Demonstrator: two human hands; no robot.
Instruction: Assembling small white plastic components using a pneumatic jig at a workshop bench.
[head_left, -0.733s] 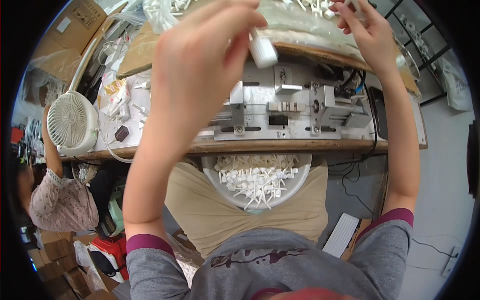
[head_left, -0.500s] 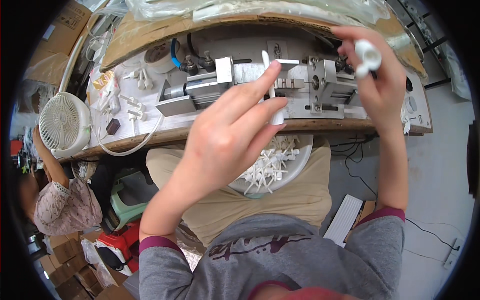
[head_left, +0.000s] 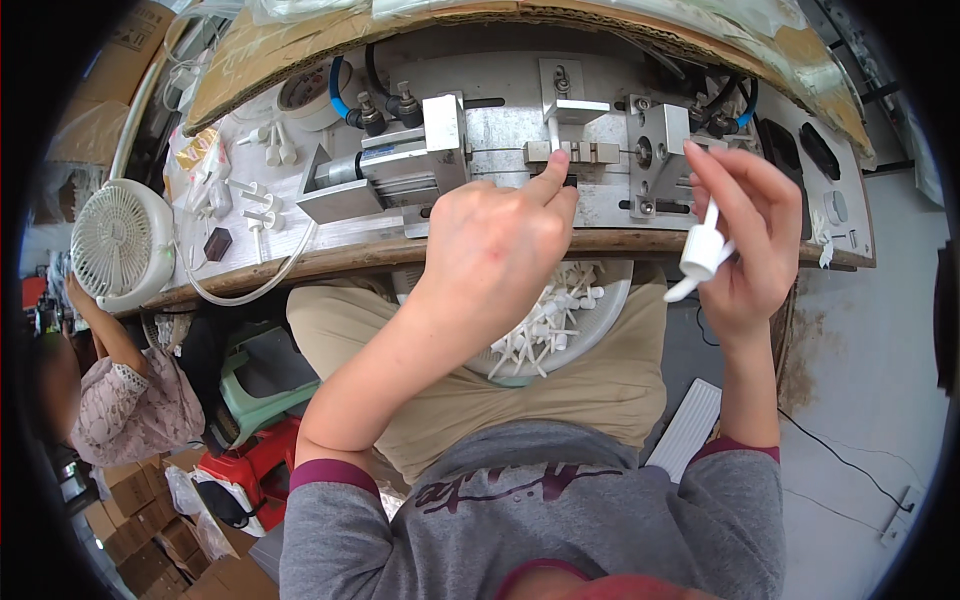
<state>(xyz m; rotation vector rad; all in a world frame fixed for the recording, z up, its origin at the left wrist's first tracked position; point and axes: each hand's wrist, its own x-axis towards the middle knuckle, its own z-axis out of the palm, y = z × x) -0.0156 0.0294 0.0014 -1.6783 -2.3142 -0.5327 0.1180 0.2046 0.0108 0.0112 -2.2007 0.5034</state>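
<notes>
My left hand point(head_left: 505, 235) reaches over the bench's metal jig, its fingers closed at a white plastic stemmed piece point(head_left: 554, 132). The index fingertip presses on that piece at the small slotted metal block point(head_left: 600, 153); the thumb is hidden. The piece's upper end meets a metal stop plate point(head_left: 585, 110). Right of the jig, my right hand point(head_left: 750, 230) is closed around another white plastic piece point(head_left: 703, 252), with a cylindrical head and a thin stem. A second white stem pokes out beside it. On my lap, a round white basin point(head_left: 612, 320) holds many such pieces.
Metal clamp blocks point(head_left: 445, 140) point(head_left: 660, 150) flank the slotted block. A white fan point(head_left: 118, 245), a clear hose point(head_left: 245, 300) and loose white pieces point(head_left: 262, 215) are at left. Cardboard point(head_left: 290, 75) overhangs the back. A phone point(head_left: 780, 145) lies at right. Another person point(head_left: 140, 405) sits far left.
My left hand has brought its white piece down into the slotted block against the stop plate. My right hand has lowered and turned, with its white piece now pointing down and left.
</notes>
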